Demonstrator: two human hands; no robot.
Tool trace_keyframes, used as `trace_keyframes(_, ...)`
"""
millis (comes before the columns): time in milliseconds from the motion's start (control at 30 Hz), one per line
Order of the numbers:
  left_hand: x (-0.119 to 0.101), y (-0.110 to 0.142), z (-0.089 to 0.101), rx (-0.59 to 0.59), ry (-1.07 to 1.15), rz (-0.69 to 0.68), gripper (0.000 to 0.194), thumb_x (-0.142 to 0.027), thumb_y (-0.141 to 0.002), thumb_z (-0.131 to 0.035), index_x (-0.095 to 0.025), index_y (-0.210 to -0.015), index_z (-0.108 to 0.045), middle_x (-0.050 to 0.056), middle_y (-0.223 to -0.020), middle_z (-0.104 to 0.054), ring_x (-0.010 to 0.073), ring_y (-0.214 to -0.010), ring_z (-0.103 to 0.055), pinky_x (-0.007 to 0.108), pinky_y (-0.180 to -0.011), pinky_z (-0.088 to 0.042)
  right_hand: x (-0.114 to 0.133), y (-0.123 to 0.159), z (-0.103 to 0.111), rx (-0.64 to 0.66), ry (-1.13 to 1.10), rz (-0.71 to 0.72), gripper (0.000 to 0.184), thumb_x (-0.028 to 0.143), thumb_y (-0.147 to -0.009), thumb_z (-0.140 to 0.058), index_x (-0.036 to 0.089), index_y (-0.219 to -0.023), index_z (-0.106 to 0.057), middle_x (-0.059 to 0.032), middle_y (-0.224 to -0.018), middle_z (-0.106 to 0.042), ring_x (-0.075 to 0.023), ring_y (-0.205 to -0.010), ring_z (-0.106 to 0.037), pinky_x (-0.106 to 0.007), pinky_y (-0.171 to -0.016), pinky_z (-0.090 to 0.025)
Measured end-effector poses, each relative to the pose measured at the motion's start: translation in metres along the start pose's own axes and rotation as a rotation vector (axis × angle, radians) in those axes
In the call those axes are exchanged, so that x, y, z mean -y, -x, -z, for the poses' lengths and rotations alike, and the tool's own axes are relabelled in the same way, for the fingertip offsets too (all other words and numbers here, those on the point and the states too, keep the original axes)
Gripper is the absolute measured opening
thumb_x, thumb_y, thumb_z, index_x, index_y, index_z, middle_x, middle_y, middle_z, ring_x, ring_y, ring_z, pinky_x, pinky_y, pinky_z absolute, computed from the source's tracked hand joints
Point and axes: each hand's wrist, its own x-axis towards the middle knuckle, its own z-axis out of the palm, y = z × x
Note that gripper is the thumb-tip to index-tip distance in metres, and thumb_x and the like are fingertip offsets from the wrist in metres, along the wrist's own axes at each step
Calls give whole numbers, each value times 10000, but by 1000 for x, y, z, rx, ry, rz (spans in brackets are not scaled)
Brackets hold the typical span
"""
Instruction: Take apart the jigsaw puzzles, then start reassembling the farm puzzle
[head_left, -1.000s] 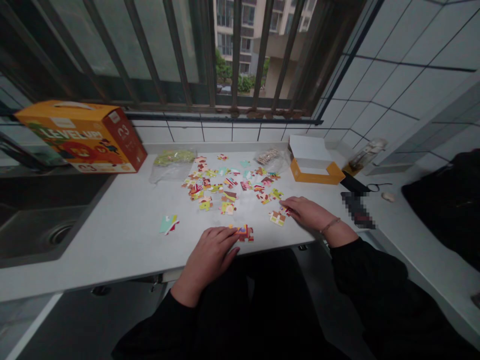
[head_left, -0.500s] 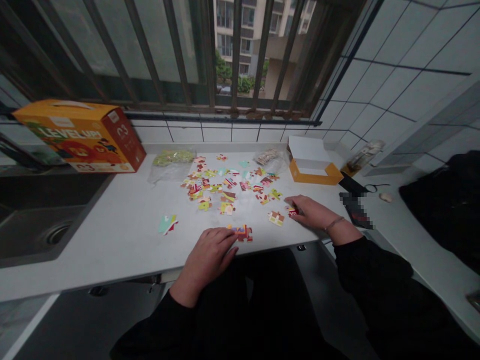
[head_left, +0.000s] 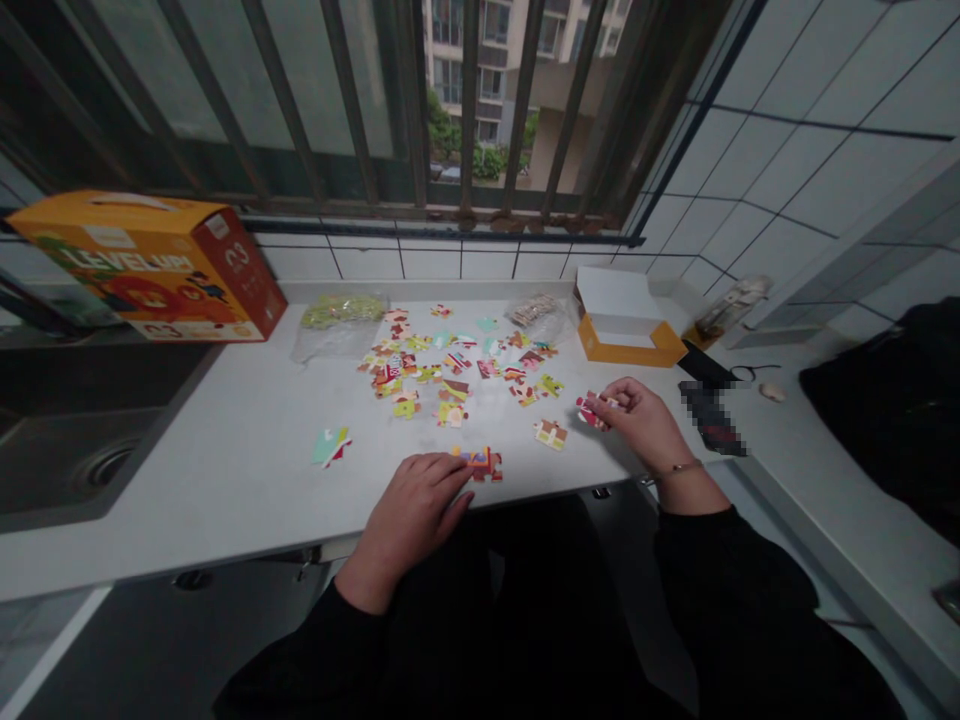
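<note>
My left hand [head_left: 416, 505] is at the counter's front edge, its fingers together and curled onto the left end of a small orange, purple and red joined puzzle section [head_left: 481, 463]. Its fingertips partly cover that section. Farther right, my right hand [head_left: 641, 420] pinches a red and white puzzle piece [head_left: 592, 408] between thumb and fingers, tilted and raised off the counter. Left of it lies a brown and cream puzzle section [head_left: 551, 433]. A teal, green and red section [head_left: 331, 446] lies apart at the left. Many loose puzzle pieces [head_left: 454, 388] spread across the middle.
Behind the pieces lie a plastic bag of green pieces [head_left: 345, 310] and another clear bag [head_left: 536, 310]. An open orange-and-white box [head_left: 634, 345] stands at back right, near a dark phone-like object [head_left: 711, 415]. At left are a large orange carton [head_left: 157, 270] and a sink [head_left: 67, 450].
My right hand has lifted the red and white puzzle piece from the counter and turned it. My left hand stays on the joined section. The view has shifted slightly.
</note>
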Motion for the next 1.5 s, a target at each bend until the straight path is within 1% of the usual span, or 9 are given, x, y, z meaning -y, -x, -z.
trace_keyframes(133, -1, 0, 2, -1, -2, -3, 364, -285, -1054, -654, -243, -1413, -702, 116, -1378, -751, 325, -1242, -699, 549, -1032, -555, 17, 21, -71, 262, -384, -73, 765, 513, -743, -963, 267, -1357, -576, 42, -854, -729, -167, -704, -706, -300, -678, -572)
trace_keyframes(267, -2, 0, 2, 20, -4, -6, 368, -287, -1061, -642, -257, -1423, -699, 118, -1367, -753, 319, -1233, -699, 540, -1023, -558, 23, 22, -138, 307, -392, -91, 507, 484, -793, -899, 231, -1180, -689, 37, -868, -683, -131, -670, -662, -278, -646, -557)
trace_keyframes(367, -3, 0, 2, 30, 2, -3, 370, -270, -1057, -642, -257, -1423, -692, 110, -1355, -756, 312, -1224, -700, 535, -1021, -557, 18, 17, -163, 317, -290, -79, 375, 471, -833, -844, 227, -1066, -681, 33, -798, -685, -153, -656, -641, -292, -623, -530)
trace_keyframes(533, -2, 1, 1, 48, 3, 7, 348, -279, -1062, -637, -243, -1405, -683, 101, -1366, -750, 310, -1231, -688, 529, -1035, -548, 14, 14, -164, 287, 89, 126, 277, 435, -915, -794, 246, -1111, -747, -1, -909, -770, -172, -738, -627, -316, -724, -506)
trace_keyframes(767, -1, 1, 1, 46, 11, 11, 342, -272, -1060, -640, -240, -1399, -676, 105, -1372, -747, 315, -1231, -685, 536, -1023, -548, 10, 16, -162, 101, 332, 198, 219, 409, -908, -836, 238, -1004, -737, -20, -893, -754, -211, -813, -664, -337, -801, -502)
trace_keyframes(933, -1, 2, -1, 48, 14, 14, 347, -260, -1060, -635, -246, -1405, -675, 102, -1364, -746, 307, -1235, -688, 530, -1024, -551, 8, 19, -160, 141, 371, 234, 253, 451, -915, -860, 245, -1005, -745, -31, -907, -751, -230, -851, -672, -365, -845, -509)
trace_keyframes(1267, 0, 2, -2, 61, -7, 18, 337, -259, -1065, -629, -238, -1399, -673, 99, -1375, -744, 314, -1233, -689, 534, -1034, -550, 5, 19, -159, 166, 402, 354, 202, 310, -939, -861, 232, -840, -703, -48, -967, -704, -243, -983, -661, -384, -942, -509)
trace_keyframes(1400, 0, 3, -3, 49, -5, 18, 341, -272, -1074, -622, -244, -1411, -666, 97, -1379, -740, 312, -1240, -684, 533, -1037, -547, 10, 19, -152, 162, 382, 307, 88, 298, -1026, -748, 211, -1020, -735, -61, -1045, -736, -220, -939, -663, -374, -919, -519)
trace_keyframes(1500, 0, 3, -3, 52, -8, 15, 349, -272, -1072, -624, -251, -1419, -663, 98, -1379, -736, 312, -1237, -685, 532, -1032, -548, 12, 17, -144, 291, 377, 334, 221, 305, -1012, -769, 203, -1206, -747, -84, -1179, -750, -217, -960, -677, -381, -931, -536)
